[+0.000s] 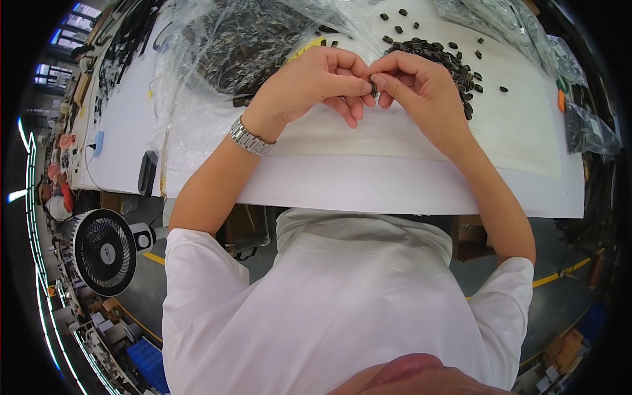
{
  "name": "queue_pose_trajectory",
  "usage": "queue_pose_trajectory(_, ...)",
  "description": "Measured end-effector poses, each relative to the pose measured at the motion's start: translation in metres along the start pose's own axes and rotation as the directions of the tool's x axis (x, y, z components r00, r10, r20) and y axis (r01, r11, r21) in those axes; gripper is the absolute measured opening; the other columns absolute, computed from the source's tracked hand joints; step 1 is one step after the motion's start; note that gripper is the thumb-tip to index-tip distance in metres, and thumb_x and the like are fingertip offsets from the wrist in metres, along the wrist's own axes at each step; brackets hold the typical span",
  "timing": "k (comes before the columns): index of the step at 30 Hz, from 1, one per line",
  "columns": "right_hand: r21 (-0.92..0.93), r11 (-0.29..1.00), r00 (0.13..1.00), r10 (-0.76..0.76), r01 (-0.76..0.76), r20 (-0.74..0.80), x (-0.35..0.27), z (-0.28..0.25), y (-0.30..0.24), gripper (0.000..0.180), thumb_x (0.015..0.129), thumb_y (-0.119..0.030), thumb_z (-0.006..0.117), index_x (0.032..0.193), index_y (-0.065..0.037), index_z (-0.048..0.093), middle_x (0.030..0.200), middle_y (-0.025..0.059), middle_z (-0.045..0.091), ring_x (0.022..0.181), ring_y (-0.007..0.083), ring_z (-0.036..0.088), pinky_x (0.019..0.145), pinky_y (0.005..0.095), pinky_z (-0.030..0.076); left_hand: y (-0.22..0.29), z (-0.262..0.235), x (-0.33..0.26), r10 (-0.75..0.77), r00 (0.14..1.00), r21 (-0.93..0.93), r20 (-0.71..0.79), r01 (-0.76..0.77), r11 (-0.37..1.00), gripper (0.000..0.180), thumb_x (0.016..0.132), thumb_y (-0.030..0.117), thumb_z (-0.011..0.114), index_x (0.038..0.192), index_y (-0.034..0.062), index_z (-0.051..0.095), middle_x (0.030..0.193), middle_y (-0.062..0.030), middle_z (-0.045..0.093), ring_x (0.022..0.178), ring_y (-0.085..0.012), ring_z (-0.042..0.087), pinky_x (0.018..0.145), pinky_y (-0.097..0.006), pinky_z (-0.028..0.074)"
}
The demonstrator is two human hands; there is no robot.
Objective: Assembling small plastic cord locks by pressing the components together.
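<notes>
Over the white table, my left hand (309, 82) and my right hand (424, 95) meet fingertip to fingertip. Between them is a small dark piece (374, 87), mostly covered by the fingers. Each thumb and forefinger pinches at it, while the other fingers curl loosely. A heap of small black oblong pieces (451, 60) lies just beyond my right hand, with several strays scattered around it. Behind my left hand spreads a large clear plastic bag (253, 49) full of dark parts. A bit of yellow (306, 48) shows past my left knuckles.
Clear plastic bags (500, 29) lie at the far right, near an orange-handled tool (561, 99). Dark strips (128, 49) lie at the far left. A black box-shaped object (148, 172) sits at the left edge, above a round fan (104, 252). The table's front edge (395, 212) runs before my body.
</notes>
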State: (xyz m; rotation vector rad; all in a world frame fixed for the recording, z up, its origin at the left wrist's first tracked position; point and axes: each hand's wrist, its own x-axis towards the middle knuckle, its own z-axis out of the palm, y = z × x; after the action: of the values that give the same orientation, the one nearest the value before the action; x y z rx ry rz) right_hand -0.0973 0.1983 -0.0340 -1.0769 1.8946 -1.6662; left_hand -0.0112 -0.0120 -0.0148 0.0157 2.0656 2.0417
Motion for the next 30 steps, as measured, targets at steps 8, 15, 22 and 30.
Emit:
queue_pose_trajectory(8, 0.070, 0.997, 0.995, 0.023, -0.016, -0.095, 0.001, 0.007, -0.001, 0.012, 0.103, -0.007, 0.068, 0.110, 0.002, 0.068, 0.090, 0.0048, 0.074, 0.079, 0.0089, 0.069, 0.074, 0.0233, 0.056, 0.000, 0.005, -0.002, 0.101, 0.988, 0.022, -0.118, -0.099, 0.995, 0.016, 0.101, 0.014, 0.070, 0.105, -0.0003, 0.067, 0.089, -0.0090, 0.075, 0.068, -0.0151, 0.074, 0.067, -0.029, 0.064)
queue_pose_trajectory(15, 0.104, 0.994, 0.993, -0.027, 0.038, -0.112, 0.003, 0.003, 0.009, 0.011, 0.102, -0.007, 0.069, 0.107, 0.002, 0.067, 0.092, 0.0066, 0.075, 0.088, 0.0106, 0.073, 0.080, 0.0256, 0.059, 0.003, 0.009, -0.003, 0.144, 0.983, -0.001, -0.110, -0.145, 0.989, 0.017, 0.103, 0.015, 0.068, 0.108, -0.0021, 0.068, 0.091, -0.0109, 0.075, 0.074, -0.0168, 0.075, 0.072, -0.030, 0.064)
queue_pose_trajectory(22, -0.106, 0.993, 0.995, -0.052, 0.043, -0.087, -0.002, 0.002, -0.006, 0.010, 0.101, -0.007, 0.070, 0.106, 0.002, 0.068, 0.094, 0.0053, 0.075, 0.088, 0.0111, 0.072, 0.081, 0.0254, 0.058, 0.006, 0.003, -0.005, 0.118, 0.987, 0.045, -0.112, -0.114, 0.993, 0.019, 0.105, 0.017, 0.067, 0.107, -0.0021, 0.068, 0.091, -0.0100, 0.075, 0.078, -0.0148, 0.074, 0.073, -0.030, 0.064)
queue_pose_trajectory(30, -0.040, 0.998, 0.990, -0.062, 0.057, -0.130, -0.001, -0.007, -0.007, 0.015, 0.097, -0.004, 0.071, 0.111, 0.000, 0.073, 0.099, 0.0060, 0.075, 0.091, 0.0135, 0.071, 0.086, 0.0287, 0.058, 0.011, 0.006, -0.008, 0.167, 0.981, 0.178, -0.103, -0.147, 0.973, 0.019, 0.104, 0.017, 0.069, 0.104, -0.0014, 0.071, 0.092, -0.0085, 0.075, 0.077, -0.0134, 0.073, 0.071, -0.030, 0.063)
